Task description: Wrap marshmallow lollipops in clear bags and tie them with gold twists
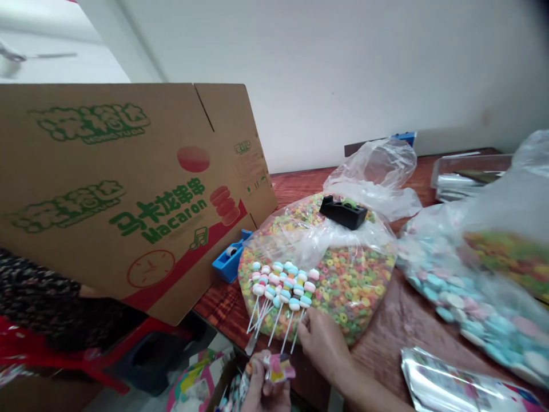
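Hands, two: left hand [268,393], closed on a small printed packet [279,368] in pink and yellow; right hand [323,343], fingers curled at the rightmost stick, grip on it not certain. Candy skewers [283,284], pastel discs on white sticks, grouped upon a large clear bag [358,286] filled with multicoloured rings; black tape dispenser [343,213] also upon it. Second clear bag [484,320], right on the worktop [397,326]: blue, pink and white discs. Clear tray [506,163], rear right: silvery and dark items. Cardboard carton [163,166], left, printed "Macaron", contents hidden. Blue tape dispenser [228,262] beside it.
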The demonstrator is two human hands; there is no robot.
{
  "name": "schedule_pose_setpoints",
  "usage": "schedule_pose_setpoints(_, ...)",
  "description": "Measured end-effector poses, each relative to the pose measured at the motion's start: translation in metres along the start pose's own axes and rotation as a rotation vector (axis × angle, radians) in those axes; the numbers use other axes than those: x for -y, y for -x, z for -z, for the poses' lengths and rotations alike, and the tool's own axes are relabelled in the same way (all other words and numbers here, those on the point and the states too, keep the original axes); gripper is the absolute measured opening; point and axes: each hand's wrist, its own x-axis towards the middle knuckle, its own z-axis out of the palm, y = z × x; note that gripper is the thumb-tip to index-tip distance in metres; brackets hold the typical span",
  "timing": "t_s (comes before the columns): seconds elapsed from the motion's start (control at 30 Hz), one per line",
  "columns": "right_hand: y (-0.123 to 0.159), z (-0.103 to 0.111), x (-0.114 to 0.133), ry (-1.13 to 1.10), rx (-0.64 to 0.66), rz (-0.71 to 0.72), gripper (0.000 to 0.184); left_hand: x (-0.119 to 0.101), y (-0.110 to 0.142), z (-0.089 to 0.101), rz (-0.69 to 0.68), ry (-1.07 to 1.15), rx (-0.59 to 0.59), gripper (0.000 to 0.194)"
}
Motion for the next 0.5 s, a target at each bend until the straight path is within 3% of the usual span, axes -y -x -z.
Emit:
schedule_pose_setpoints(0.17, 0.001, 0.007, 0.012, 0.176, 0.02, 0.019, 0.028, 0.007, 0.002, -0.014, 0.048, 0.051, 0.048, 0.008)
schedule_pose_setpoints(0.3, -0.01, 0.014, 0.026, 0.31, 0.077, 0.011, 0.022, 0.009, 0.005, -0.014, 0.032, 0.027, 0.033, 0.007)
schedule_pose_setpoints(0.5, -0.017, 0.034, 0.017, 0.417, 0.046, 0.016, 0.024, 0.004, 0.006, -0.011, 0.046, 0.054, -0.005, 0.008)
